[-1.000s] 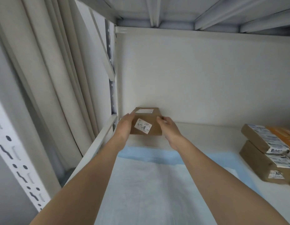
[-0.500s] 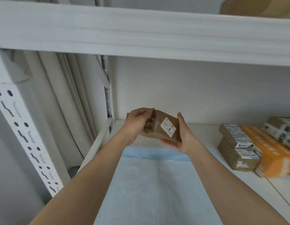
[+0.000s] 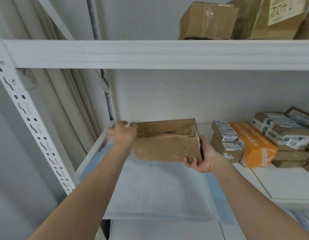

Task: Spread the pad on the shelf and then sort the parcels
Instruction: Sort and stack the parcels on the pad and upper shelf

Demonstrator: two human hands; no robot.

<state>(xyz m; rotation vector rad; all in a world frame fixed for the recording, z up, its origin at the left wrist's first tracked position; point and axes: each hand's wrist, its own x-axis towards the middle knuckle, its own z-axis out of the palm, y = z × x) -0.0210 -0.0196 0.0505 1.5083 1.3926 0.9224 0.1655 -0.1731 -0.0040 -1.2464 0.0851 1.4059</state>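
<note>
Here both hands carry one parcel. The left hand (image 3: 123, 134) holds the far left end of the flat brown cardboard parcel (image 3: 166, 141), fingers curled over its upper edge, while the right hand (image 3: 201, 155) cups the near right corner from below, fingertips (image 3: 190, 161) wrapped round the bottom edge. So each grip is closed on the same parcel, which hangs in the air above the back of the pad, tilted so its broad underside faces the camera.

That parcel looks worn: the cardboard is creased and dented across the middle, with dark scuffs, a small tear near the right side, and a white label (image 3: 198, 138) seen edge-on on the end by the right hand. Its print cannot be read.

Below it, the pale blue-edged absorbent pad (image 3: 155, 186) lies flat over the left part of the white metal shelf (image 3: 288, 182), reaching from near the back wall to the front lip. I judge the spreading step finished, and no parcel rests on the pad.

Sorting seems barely begun. To the right, off the pad, sits a cluster of labelled brown parcels (image 3: 224, 141) stacked beside an orange plastic mailer (image 3: 254, 144), with more taped brown packets (image 3: 287, 134) behind. These likely await handling, though where each belongs I cannot tell. Above, on the upper shelf board (image 3: 150, 54), stand large brown cartons (image 3: 207, 21). A beige curtain (image 3: 63, 101) hangs at the left of the perforated white upright (image 3: 29, 122).
</note>
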